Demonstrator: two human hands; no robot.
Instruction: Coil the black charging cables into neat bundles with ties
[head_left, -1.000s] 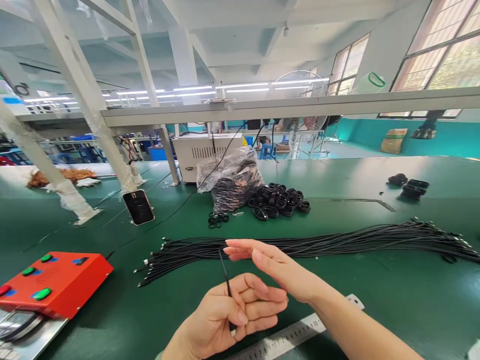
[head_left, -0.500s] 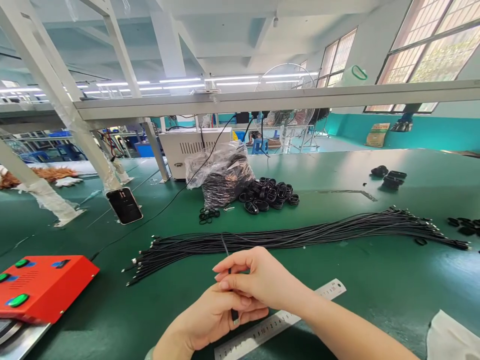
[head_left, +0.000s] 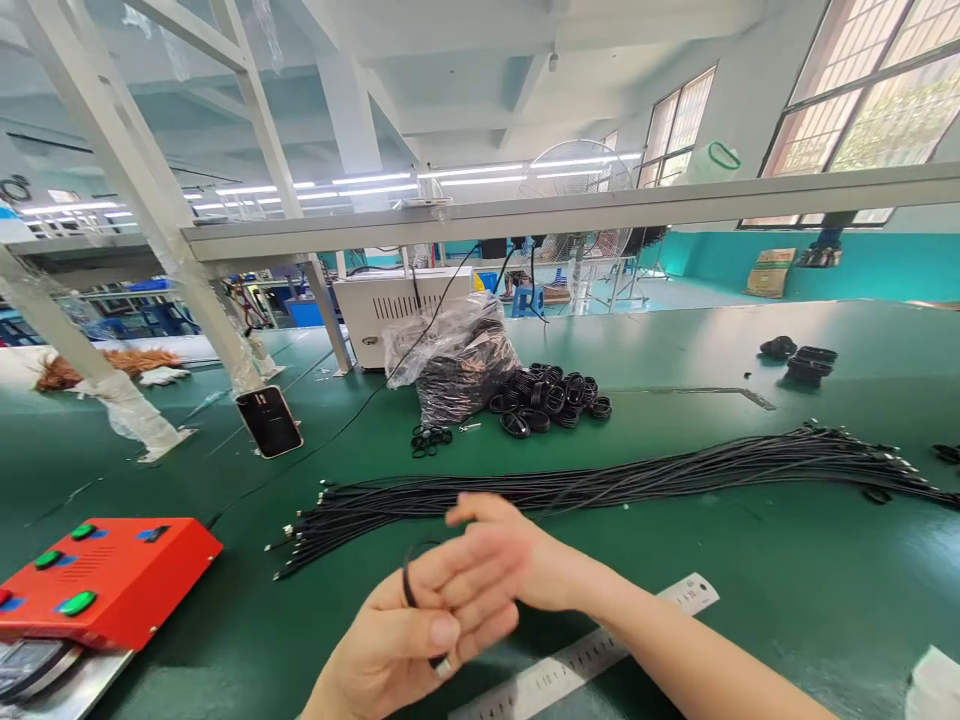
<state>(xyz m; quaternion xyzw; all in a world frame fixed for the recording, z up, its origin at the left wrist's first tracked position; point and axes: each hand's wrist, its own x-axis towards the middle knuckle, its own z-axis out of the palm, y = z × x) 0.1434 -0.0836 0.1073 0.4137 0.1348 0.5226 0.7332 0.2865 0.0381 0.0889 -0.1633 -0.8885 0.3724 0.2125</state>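
My left hand [head_left: 427,625] is palm up in the lower middle, its thumb pressed down on a black cable [head_left: 408,585]. The cable bends round near the base of the index finger, and a metal-tipped end shows below the thumb. Just behind, my right hand [head_left: 536,560] is partly covered by the left fingers and smeared by motion; whether it grips the cable cannot be made out. Beyond both hands lies a long bundle of straight black cables [head_left: 600,485] with metal plugs at its ends. A steel ruler [head_left: 555,680] is on the table under my forearm.
Coiled black cables [head_left: 551,395] lie beside a plastic bag [head_left: 465,370] farther back. Small black rings [head_left: 430,440] are near them. A red box with green buttons [head_left: 142,575] stands left, a phone [head_left: 270,420] leans on a post, and a white cloth [head_left: 934,685] is at right.
The cable length that stood up between my fingers now curves round my left hand. My right hand has moved behind the left fingers, and the view has shifted slightly left.
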